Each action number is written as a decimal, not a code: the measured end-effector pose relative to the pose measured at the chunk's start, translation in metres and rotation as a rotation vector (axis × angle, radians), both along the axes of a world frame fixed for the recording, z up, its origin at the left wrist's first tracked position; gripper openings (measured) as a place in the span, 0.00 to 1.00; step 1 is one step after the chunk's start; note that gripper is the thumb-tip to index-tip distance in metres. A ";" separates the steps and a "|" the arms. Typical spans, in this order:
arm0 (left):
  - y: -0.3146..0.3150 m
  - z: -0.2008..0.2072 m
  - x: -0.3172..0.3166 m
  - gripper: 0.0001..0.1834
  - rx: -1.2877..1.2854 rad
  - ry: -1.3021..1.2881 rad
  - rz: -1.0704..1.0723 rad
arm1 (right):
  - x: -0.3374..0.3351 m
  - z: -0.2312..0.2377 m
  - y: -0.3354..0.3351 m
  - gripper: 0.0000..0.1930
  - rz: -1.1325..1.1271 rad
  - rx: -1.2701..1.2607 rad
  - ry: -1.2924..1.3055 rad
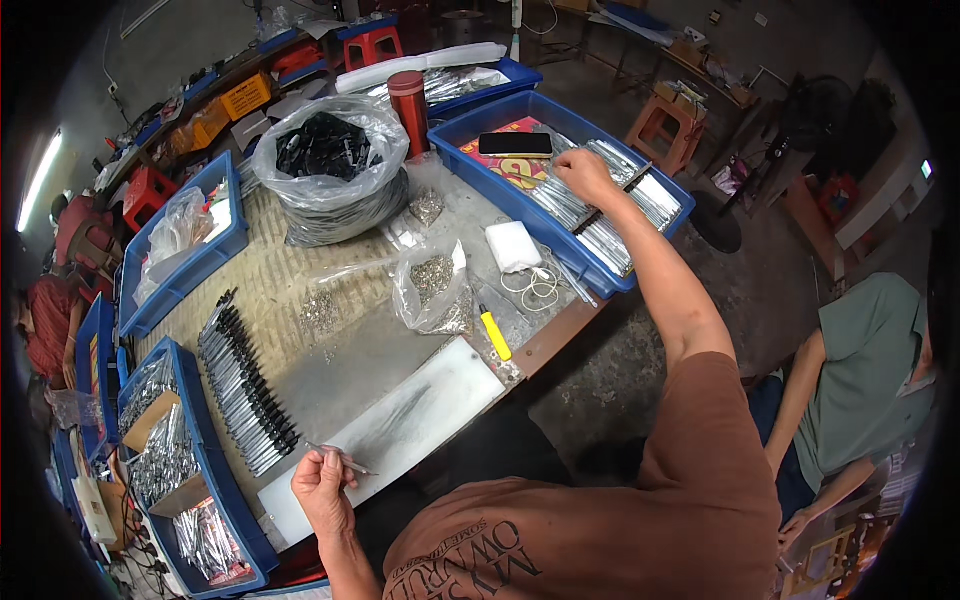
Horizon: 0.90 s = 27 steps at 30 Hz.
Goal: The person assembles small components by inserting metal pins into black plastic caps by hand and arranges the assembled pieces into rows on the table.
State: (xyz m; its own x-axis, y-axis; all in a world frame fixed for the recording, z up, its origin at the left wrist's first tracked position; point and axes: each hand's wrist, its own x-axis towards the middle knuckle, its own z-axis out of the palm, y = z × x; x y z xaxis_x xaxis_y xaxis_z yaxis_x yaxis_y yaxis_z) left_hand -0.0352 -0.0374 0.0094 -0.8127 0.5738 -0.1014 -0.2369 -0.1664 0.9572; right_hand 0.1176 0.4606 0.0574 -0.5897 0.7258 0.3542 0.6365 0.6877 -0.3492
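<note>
My left hand [324,490] is closed in a pinch around a thin metal rod [350,461], above the near left end of a white board [400,420]. Beside it lies a long row of slim silver parts with black ends [243,385], set side by side. My right arm reaches far across to a blue tray [612,275] at the back right. There my right hand [586,177] has its fingers curled down onto silver metal rods [560,200]; what is between the fingertips is hidden. A black phone [515,145] lies close to it on the tray.
On the table stand a clear bag of black parts [345,210], a red flask [408,110], a bag of small metal pieces [432,285] and a yellow-handled screwdriver [494,333]. A divided blue bin [262,562] sits at left. Another person [860,350] sits at right.
</note>
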 end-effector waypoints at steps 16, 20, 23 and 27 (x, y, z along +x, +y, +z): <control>0.012 0.000 0.013 0.04 -0.132 -0.068 0.024 | -0.065 -0.037 0.041 0.11 -0.042 0.069 -0.601; 0.012 0.003 0.015 0.05 -0.127 -0.067 0.037 | -0.067 -0.026 0.036 0.09 -0.018 0.083 -0.587; 0.013 0.004 0.013 0.05 -0.117 -0.072 0.023 | -0.060 -0.005 0.022 0.08 -0.009 0.170 -0.540; 0.017 0.005 0.011 0.05 -0.092 -0.043 0.003 | -0.050 0.027 -0.019 0.11 0.123 -0.006 -0.289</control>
